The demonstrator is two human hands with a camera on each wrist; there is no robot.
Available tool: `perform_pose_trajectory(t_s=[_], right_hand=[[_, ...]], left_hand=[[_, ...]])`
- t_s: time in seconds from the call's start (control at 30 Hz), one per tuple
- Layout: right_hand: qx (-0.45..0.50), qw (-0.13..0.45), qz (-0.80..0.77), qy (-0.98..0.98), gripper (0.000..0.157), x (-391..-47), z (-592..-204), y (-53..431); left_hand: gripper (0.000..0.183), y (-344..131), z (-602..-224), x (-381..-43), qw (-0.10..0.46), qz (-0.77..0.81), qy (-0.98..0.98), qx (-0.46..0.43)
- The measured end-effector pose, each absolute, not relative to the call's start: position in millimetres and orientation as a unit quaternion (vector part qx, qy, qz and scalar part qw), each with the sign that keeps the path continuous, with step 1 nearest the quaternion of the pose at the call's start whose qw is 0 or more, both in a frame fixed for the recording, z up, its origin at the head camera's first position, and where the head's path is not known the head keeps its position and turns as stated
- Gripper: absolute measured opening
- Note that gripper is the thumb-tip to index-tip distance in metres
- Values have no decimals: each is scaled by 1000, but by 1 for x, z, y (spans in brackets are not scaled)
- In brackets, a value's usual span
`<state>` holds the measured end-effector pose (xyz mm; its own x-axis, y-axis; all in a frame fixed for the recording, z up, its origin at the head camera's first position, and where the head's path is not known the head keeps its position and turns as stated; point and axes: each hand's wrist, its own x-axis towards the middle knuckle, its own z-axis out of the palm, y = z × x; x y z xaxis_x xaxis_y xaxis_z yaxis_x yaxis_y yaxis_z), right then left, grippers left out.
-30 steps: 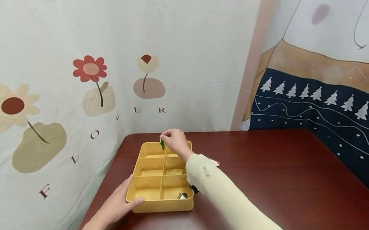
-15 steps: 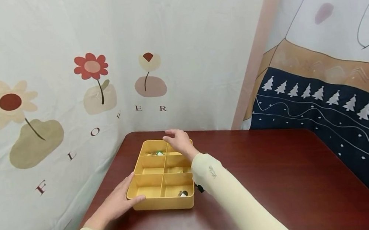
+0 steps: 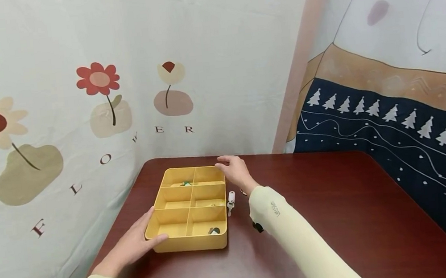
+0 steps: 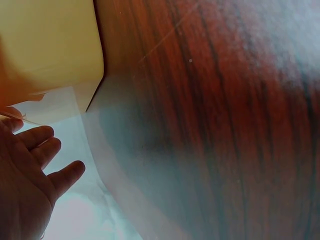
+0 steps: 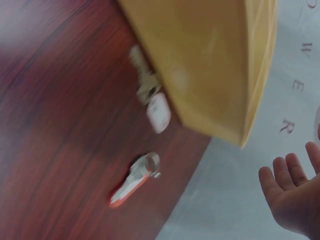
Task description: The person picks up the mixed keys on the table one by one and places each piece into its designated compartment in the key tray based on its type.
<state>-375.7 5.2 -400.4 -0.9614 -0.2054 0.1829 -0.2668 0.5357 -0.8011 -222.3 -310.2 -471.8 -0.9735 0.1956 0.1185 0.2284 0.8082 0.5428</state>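
Note:
A yellow box (image 3: 189, 244) with several compartments sits on the table. My left hand (image 3: 128, 248) rests against its near left corner, thumb over the rim and fingers extended along the side. Just past the far right corner is my right hand (image 3: 236, 171), fingers loosely bent and holding nothing. A small green-and-white item (image 3: 187, 183) lies in the far left compartment. A dark-and-white item (image 3: 214, 231) is in the near right one. Beside the box's right wall lies a key with a white tag (image 5: 159, 112). A red-backed key on a ring (image 5: 129, 186) lies farther out, mostly hidden behind my right wrist in the head view.
The dark red wooden table (image 3: 315, 219) reaches away to the right. A white cloth with printed flowers (image 3: 220, 67) hangs behind it, and a dark blue cloth with white trees (image 3: 367, 129) hangs along the right side.
The green item went from my right hand's pinch into the far left compartment. My right hand then moved right, off the box, bringing the white-tagged key into sight. My left hand stays at its corner.

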Motion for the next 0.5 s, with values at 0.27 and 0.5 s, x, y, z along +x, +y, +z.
perform_pose_trajectory(t_s=[0.27, 0.5], right_hand=[[116, 56, 433, -892, 34, -373, -422, 34], [99, 41, 406, -908, 29, -362, -454, 50]], left_hand=[[102, -313, -474, -222, 31, -287, -951, -113], [102, -310, -474, -221, 30, -288, -950, -114]])
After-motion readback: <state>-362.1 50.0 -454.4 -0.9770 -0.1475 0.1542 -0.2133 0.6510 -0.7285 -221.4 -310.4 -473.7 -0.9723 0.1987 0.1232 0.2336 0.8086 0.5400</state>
